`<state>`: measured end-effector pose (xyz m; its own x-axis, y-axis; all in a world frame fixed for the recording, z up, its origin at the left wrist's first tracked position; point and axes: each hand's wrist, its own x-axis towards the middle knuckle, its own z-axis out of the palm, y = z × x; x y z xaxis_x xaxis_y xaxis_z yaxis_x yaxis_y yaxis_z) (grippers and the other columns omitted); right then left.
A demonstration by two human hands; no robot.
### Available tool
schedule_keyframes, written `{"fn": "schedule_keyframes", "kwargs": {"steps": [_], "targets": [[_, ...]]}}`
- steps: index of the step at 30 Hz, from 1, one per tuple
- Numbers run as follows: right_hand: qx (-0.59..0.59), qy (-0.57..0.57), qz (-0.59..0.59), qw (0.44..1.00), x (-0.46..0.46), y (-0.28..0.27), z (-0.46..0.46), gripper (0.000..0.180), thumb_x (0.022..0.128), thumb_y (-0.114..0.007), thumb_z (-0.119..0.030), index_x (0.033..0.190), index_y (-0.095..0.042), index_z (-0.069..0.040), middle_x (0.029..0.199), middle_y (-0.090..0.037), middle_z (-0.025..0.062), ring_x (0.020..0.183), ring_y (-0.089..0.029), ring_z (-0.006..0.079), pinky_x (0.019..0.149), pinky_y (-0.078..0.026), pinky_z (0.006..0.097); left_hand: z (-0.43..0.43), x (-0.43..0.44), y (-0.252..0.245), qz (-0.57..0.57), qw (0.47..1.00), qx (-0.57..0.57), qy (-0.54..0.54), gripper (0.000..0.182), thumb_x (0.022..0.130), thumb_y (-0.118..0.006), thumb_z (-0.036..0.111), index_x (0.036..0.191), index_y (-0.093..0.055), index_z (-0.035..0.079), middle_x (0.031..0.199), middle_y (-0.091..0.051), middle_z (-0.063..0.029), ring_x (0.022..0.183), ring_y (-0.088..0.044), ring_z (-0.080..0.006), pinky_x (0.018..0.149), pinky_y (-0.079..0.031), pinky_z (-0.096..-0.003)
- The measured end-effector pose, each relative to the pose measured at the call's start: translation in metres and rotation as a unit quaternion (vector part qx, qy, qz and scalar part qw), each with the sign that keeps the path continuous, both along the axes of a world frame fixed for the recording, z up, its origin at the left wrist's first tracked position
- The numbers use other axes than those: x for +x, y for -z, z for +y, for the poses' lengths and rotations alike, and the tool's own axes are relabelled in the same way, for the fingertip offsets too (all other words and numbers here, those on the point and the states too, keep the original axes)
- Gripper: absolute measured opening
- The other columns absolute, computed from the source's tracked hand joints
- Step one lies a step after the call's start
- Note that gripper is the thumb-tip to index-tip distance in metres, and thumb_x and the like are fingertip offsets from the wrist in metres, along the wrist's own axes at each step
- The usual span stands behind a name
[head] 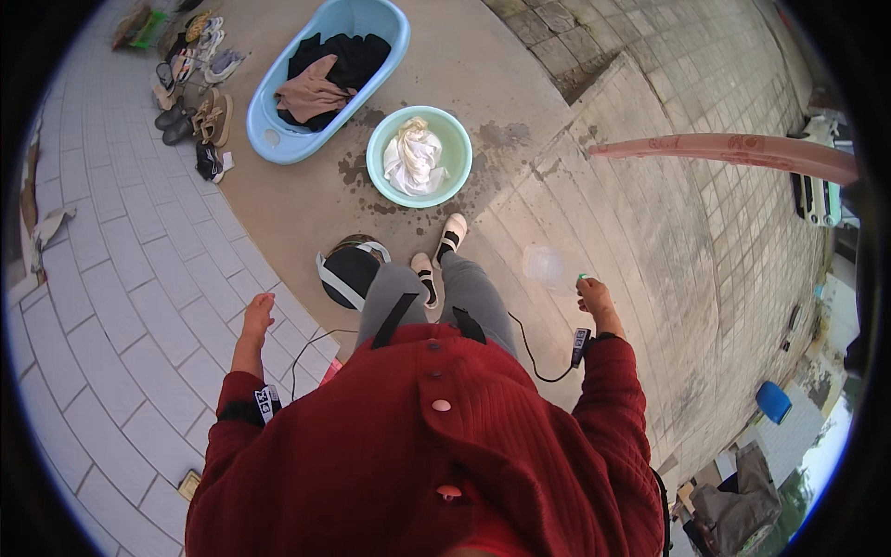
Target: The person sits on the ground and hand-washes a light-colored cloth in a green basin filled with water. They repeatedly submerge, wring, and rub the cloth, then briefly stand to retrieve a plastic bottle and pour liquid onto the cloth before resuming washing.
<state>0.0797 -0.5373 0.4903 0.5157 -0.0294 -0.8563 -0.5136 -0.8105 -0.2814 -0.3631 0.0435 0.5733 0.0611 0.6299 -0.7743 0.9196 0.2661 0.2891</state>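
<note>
My right hand (594, 294), at the right of my legs, is closed on a small green-topped item (582, 278); a translucent, pale container (546, 266) shows just beyond it, and whether the two are one object I cannot tell. My left hand (259, 315) hangs at the left over the pale tiles, holding nothing, its fingers slightly bent. Beyond my feet stands a mint-green basin (458, 182) with wet-looking white cloth (415, 157) in it. A light blue plastic tub (266, 143) behind it holds black clothing (355, 61) and a brown garment (313, 90).
A round black-topped stool or basket (349, 276) with pale straps sits by my left leg. Several shoes (212, 118) line the tile edge. A pinkish-red band (724, 148) crosses the upper right. Dark wet spots (505, 134) mark the concrete around the basin.
</note>
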Motion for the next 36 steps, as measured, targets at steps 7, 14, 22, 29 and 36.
{"fn": "schedule_keyframes", "kwargs": {"steps": [7, 14, 22, 29, 36], "targets": [[-0.023, -0.175, -0.083, 0.981, 0.021, 0.091, 0.076, 0.033, 0.081, -0.048, -0.031, 0.091, -0.062, -0.002, 0.078, -0.064, 0.0146, 0.061, -0.063, 0.0235, 0.056, -0.051, 0.0362, 0.024, 0.007, 0.002, 0.123, 0.984, -0.11, 0.075, 0.039, 0.083, -0.056, 0.037, 0.111, -0.057, 0.01, 0.1, -0.056, -0.0035, 0.093, -0.051, -0.0176, 0.073, -0.048, -0.0386], [-0.065, -0.191, -0.111, 0.973, 0.066, 0.179, 0.156, 0.036, 0.082, -0.048, -0.035, 0.094, -0.062, -0.005, 0.094, -0.062, 0.024, 0.094, -0.058, 0.0389, 0.082, -0.046, 0.0453, 0.118, 0.058, 0.037, 0.184, 0.963, -0.157, 0.121, 0.037, 0.083, -0.057, 0.035, 0.11, -0.057, 0.011, 0.1, -0.057, -0.0032, 0.094, -0.051, -0.0167, 0.077, -0.046, -0.0385], [-0.086, -0.137, -0.155, 0.975, 0.078, 0.286, 0.232, 0.029, 0.077, -0.055, -0.028, 0.095, -0.063, -0.006, 0.091, -0.063, 0.0244, 0.089, -0.06, 0.0393, 0.078, -0.048, 0.0443, 0.206, 0.064, 0.089, 0.273, 0.906, -0.311, 0.087, 0.044, 0.083, -0.053, 0.04, 0.117, -0.052, 0.012, 0.117, -0.051, -0.0019, 0.109, -0.045, -0.0191, 0.087, -0.04, -0.0441], [-0.118, -0.186, -0.151, 0.964, 0.072, 0.337, 0.26, 0.032, 0.077, -0.057, -0.029, 0.1, -0.063, -0.009, 0.106, -0.056, 0.0205, 0.095, -0.058, 0.0345, 0.084, -0.047, 0.0407, 0.206, 0.046, 0.109, 0.338, 0.798, -0.492, -0.081, 0.046, 0.092, -0.045, 0.038, 0.13, -0.044, 0.011, 0.129, -0.049, -0.0037, 0.119, -0.043, -0.0192, 0.092, -0.038, -0.0421], [-0.114, -0.157, -0.188, 0.963, 0.063, 0.313, 0.288, 0.054, 0.076, -0.061, -0.021, 0.127, -0.044, -0.016, 0.125, -0.045, 0.0176, 0.106, -0.053, 0.0358, 0.087, -0.046, 0.0426, 0.21, 0.053, 0.157, 0.28, 0.817, -0.469, -0.184, 0.037, 0.091, -0.049, 0.024, 0.114, -0.055, -0.004, 0.106, -0.062, -0.014, 0.093, -0.061, -0.0237, 0.079, -0.052, -0.0372]]}}
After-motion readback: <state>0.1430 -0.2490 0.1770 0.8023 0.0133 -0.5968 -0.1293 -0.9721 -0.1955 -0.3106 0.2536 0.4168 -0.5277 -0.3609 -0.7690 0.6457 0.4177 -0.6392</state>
